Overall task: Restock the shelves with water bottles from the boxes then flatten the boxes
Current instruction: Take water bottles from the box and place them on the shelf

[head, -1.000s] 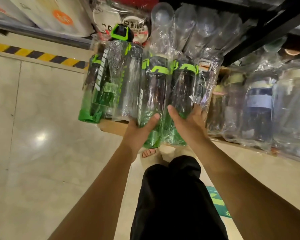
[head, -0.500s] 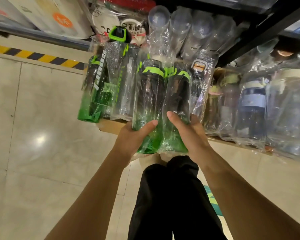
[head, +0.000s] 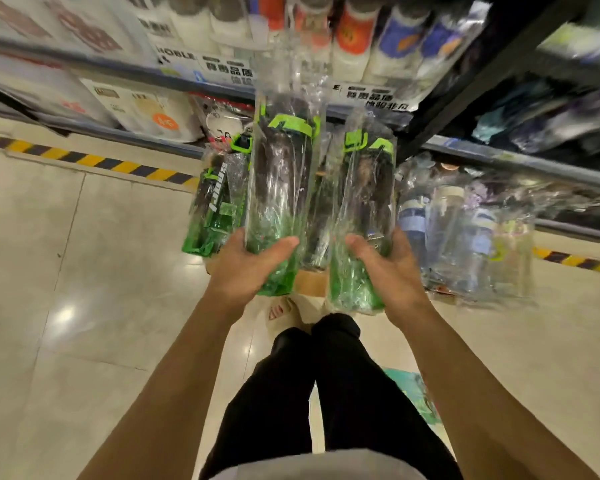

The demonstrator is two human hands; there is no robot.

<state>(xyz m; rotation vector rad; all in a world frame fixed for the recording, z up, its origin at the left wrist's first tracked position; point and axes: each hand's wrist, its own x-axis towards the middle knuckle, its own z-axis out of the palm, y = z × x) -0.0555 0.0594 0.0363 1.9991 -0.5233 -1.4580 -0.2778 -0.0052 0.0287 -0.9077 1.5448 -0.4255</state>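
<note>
My left hand (head: pixel 248 268) grips the base of a green and black water bottle (head: pixel 281 188) wrapped in clear plastic. My right hand (head: pixel 387 268) grips a second green and black wrapped bottle (head: pixel 364 216) by its lower end. Both bottles are lifted, tops pointing away from me, with a gap between them. Beneath them an open cardboard box (head: pixel 310 282) holds more green wrapped bottles (head: pixel 215 213) on the left and pale blue and clear wrapped bottles (head: pixel 458 230) on the right.
Dark metal shelves (head: pixel 520 157) run across the top right, and a far shelf holds white packages and rolls (head: pixel 361 36). Yellow-black hazard tape (head: pixel 84 159) marks the tiled floor. My black-trousered legs and a sandalled foot (head: pixel 284 311) stand below the box.
Both hands have lifted the two green bottles up out of the box and moved them apart. The view has tilted upward, showing the upper shelves.
</note>
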